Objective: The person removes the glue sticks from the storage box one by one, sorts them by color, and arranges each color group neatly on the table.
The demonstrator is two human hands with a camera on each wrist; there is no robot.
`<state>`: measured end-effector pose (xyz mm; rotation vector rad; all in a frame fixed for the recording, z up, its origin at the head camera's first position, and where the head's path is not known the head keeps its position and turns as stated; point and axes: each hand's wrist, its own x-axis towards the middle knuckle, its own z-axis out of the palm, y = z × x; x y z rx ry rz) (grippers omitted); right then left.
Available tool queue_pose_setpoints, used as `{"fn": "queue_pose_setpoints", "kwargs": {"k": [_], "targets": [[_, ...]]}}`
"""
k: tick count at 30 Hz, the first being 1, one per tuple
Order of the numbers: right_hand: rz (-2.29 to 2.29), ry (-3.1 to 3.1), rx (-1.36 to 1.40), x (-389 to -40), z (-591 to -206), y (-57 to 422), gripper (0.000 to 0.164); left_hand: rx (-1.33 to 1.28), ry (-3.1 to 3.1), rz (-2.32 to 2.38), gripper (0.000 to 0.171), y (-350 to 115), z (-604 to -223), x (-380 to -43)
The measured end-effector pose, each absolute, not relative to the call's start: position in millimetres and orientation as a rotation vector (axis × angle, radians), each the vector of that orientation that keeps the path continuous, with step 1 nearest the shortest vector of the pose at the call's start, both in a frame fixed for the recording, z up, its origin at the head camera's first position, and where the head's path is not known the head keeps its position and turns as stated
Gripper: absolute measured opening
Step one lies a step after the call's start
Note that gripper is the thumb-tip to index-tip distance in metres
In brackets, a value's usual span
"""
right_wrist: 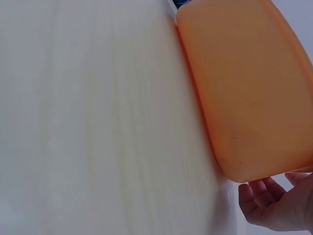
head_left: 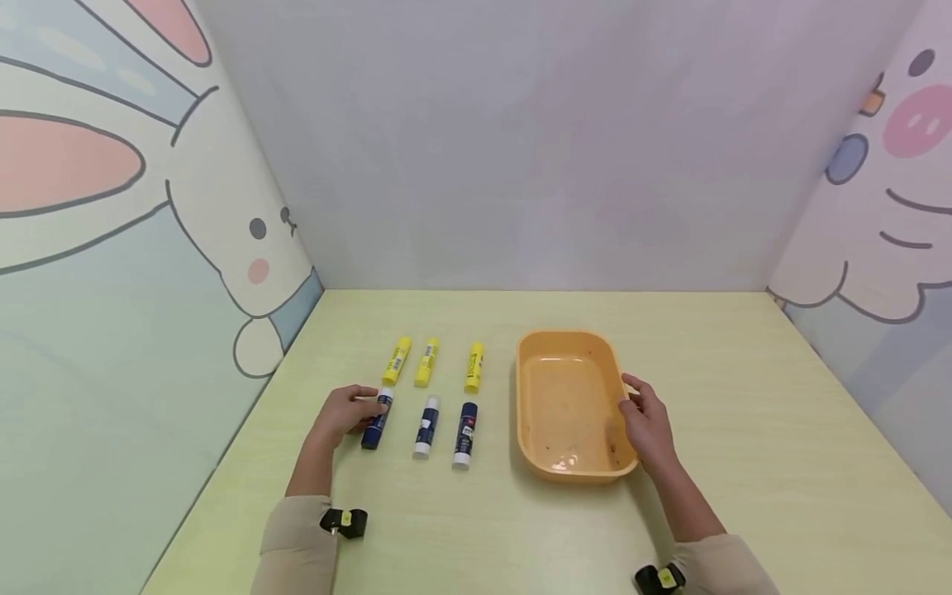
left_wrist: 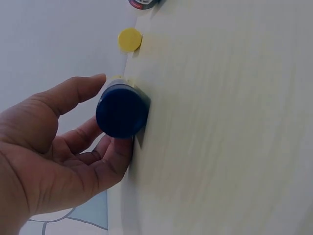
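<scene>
My left hand [head_left: 348, 411] is at a dark blue glue stick with a white end [head_left: 378, 420], lying leftmost in the near row. In the left wrist view, thumb and curled fingers sit on opposite sides of this stick, whose round blue end [left_wrist: 121, 112] faces the camera. To its right lie two more blue-and-white glue sticks [head_left: 426, 427] [head_left: 464, 435]. Three yellow glue sticks [head_left: 397, 361] [head_left: 426, 362] [head_left: 473, 368] form the row behind. My right hand [head_left: 645, 423] holds the right rim of an orange plastic tray [head_left: 576, 476], thumb at the rim and fingers outside it.
The tray stands on a pale wood-grain table [head_left: 476, 537], right of the glue sticks. A grey panel [head_left: 521, 149] closes off the back. Side walls with a cartoon rabbit [head_left: 216, 215] and a cartoon pig [head_left: 892, 207] flank the table.
</scene>
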<state>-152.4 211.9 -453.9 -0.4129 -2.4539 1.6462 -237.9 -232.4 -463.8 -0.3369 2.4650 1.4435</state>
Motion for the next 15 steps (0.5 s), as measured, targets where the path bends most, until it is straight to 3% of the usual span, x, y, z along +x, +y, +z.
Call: {"fn": "queue_pose_setpoints", "kwargs": {"k": [15], "targets": [[1.66, -2.457, -0.356, -141.8, -443.5, 228.1, 0.044, -0.344, 2.519, 1.427, 0.052, -240.7, -456.0, -221.1]]}}
